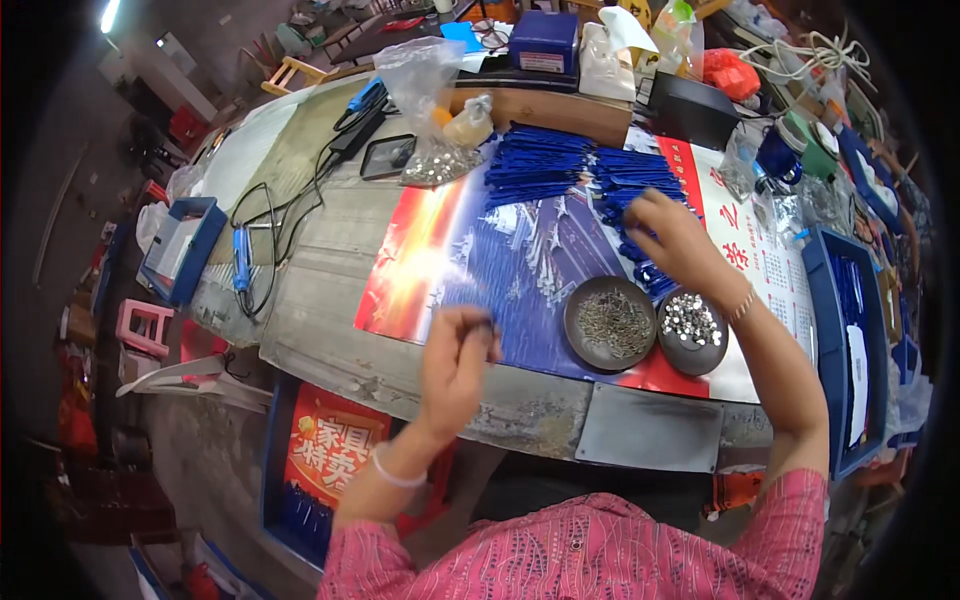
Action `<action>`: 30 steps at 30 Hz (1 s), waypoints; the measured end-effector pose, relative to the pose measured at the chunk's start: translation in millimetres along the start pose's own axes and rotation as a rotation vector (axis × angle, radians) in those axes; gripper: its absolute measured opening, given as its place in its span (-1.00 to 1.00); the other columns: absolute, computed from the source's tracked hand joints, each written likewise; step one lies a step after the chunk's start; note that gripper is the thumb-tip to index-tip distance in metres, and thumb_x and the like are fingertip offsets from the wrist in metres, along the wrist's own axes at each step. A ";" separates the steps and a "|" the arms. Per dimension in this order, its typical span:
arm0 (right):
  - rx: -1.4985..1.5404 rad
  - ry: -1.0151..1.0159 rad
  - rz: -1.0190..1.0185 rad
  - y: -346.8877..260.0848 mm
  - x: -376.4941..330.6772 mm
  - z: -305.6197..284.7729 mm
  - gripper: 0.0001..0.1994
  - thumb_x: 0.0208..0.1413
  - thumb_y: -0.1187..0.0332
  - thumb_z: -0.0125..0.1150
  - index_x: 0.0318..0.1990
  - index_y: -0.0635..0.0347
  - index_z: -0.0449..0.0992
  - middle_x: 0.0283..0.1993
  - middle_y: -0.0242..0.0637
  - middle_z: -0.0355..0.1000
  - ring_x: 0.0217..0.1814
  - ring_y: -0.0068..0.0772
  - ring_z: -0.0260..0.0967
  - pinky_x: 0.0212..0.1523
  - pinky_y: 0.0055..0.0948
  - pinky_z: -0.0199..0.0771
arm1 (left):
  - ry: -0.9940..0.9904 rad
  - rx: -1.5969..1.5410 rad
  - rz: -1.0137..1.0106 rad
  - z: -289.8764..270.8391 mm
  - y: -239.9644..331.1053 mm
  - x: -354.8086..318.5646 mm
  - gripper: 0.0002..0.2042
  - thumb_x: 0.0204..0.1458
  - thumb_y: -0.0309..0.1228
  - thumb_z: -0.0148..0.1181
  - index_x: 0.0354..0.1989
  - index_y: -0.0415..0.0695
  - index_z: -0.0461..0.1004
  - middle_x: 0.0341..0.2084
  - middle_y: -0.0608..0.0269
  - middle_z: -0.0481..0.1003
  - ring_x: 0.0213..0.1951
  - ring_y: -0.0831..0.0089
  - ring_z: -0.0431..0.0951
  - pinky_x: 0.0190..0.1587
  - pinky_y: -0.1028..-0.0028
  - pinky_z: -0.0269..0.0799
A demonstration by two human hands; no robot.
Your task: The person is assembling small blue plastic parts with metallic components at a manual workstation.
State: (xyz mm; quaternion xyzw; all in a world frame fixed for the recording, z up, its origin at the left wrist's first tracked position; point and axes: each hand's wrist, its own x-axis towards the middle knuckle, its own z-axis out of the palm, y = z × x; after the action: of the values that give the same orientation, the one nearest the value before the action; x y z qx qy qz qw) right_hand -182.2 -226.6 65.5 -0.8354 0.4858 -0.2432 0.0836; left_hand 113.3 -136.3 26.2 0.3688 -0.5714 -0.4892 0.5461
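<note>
My left hand (455,370) is over the front of the poster-covered table, fingers curled together. Something small and dark shows at its fingertips, too blurred to name. My right hand (675,240) reaches over a pile of slim blue strips (635,170), its fingers bent and closed. Whatever they grip, if anything, is hidden. Just below that hand stand two dark round bowls. One bowl (572,335) holds many small metal pins or screws (613,325); the other bowl (690,364) holds shiny round pieces (691,318). Another stack of blue strips (535,165) lies farther left.
Behind the strips run a wooden block (550,112) and a black box (690,108). A clear bag of metal bits (438,165) and a phone (388,157) lie left. A blue-handled tool (241,258) trails a cable. Blue bins (822,290) flank the table.
</note>
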 end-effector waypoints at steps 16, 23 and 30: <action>-0.446 -0.250 -0.274 38.3 100.1 69.1 -0.92 -0.03 0.43 0.11 -0.33 0.10 0.43 -0.32 -0.30 0.31 -0.16 -0.27 0.31 -0.13 -0.31 0.21 | -0.003 0.046 0.168 4.3 -31.0 -74.5 -0.80 0.04 -0.65 0.07 -0.16 -0.26 0.29 -0.31 0.11 0.35 -0.42 0.53 0.39 -0.35 0.61 0.36; -0.588 -0.279 -0.452 37.0 117.7 76.6 -0.97 -0.05 0.38 0.08 -0.46 0.08 0.42 -0.36 -0.35 0.31 -0.20 -0.37 0.32 -0.15 -0.37 0.21 | 0.035 0.014 0.173 9.5 -27.9 -71.0 -0.82 0.04 -0.63 0.09 -0.18 -0.28 0.32 -0.31 0.10 0.36 -0.41 0.52 0.41 -0.36 0.61 0.38; -0.690 -0.445 -0.423 34.2 134.3 87.3 -0.95 -0.11 0.39 0.13 -0.48 0.12 0.42 -0.37 -0.33 0.37 -0.22 -0.34 0.36 -0.18 -0.32 0.26 | 0.000 0.055 0.231 9.4 -25.2 -60.3 -0.80 0.02 -0.63 0.09 -0.16 -0.29 0.33 -0.28 0.09 0.38 -0.35 0.49 0.40 -0.31 0.60 0.34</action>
State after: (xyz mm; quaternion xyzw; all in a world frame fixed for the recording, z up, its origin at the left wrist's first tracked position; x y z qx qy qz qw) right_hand -111.0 -367.0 20.5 -0.9270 0.3275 0.1065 -0.1487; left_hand 109.1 -83.4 -13.2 0.3153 -0.6232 -0.4071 0.5886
